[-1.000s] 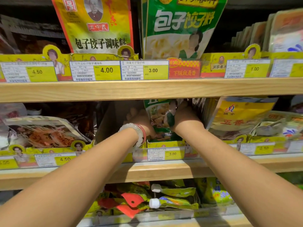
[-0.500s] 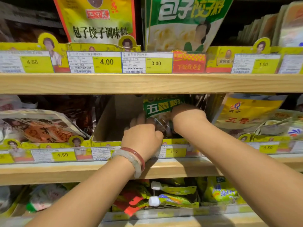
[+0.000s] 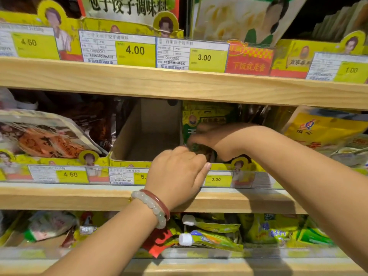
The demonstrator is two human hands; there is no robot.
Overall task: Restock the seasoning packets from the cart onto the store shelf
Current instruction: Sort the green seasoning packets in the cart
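Pale wooden store shelves (image 3: 179, 82) carry yellow price tags. The green-and-yellow seasoning packet (image 3: 201, 120) stands upright, face outward; right hand (image 3: 217, 140) holds it, left hand (image 3: 177, 172) loosely curled, empty.

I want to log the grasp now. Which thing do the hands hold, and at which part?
The right hand rests over the front of the green seasoning packet; blur hides its fingers. The left hand curls by the packet's lower edge; whether it grips is unclear.

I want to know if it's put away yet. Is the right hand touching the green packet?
Touching. The head view shows the right hand lying across the front of the green packet, fingers blurred.
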